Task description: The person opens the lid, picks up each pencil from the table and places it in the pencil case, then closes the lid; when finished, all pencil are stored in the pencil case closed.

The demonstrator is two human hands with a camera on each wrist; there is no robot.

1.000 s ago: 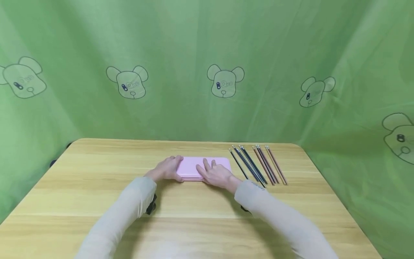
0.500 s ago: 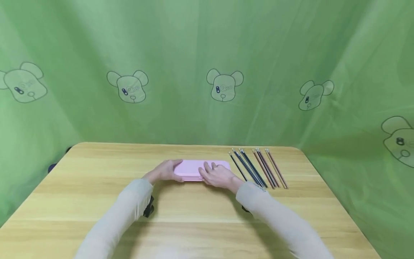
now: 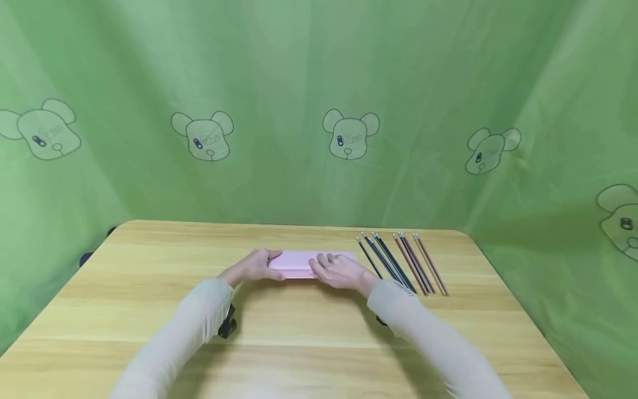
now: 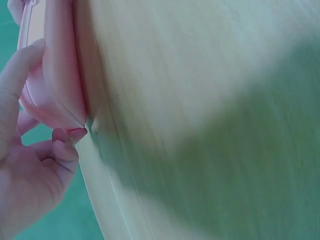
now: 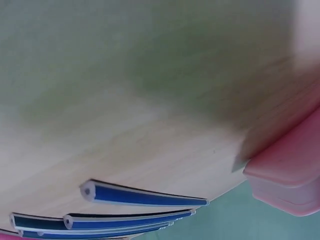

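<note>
A pink pencil case [image 3: 295, 260] lies near the middle of the table, long side toward me. My left hand [image 3: 257, 265] grips its left end, with the thumb near the front edge. In the left wrist view that hand [image 4: 30, 175] has its fingertips against the case's rounded end [image 4: 62, 95]. My right hand [image 3: 339, 271] covers the front right part, its fingers bent over the lid's top and the thumb hidden. The right wrist view shows the case's other end [image 5: 287, 175], but no hand. A seam runs along the case's front; I cannot tell whether the lid is lifted.
Dark blue and black pencils [image 3: 386, 260] lie just right of the case. Several reddish-brown pencils [image 3: 413, 263] lie farther right, with a dark one among them. A green curtain [image 3: 279, 183] hangs behind the wooden table [image 3: 279, 343].
The right hand's fingers have curled from spread across the lid to bent at its front part. More of the case's front side shows. The left hand keeps its hold on the left end.
</note>
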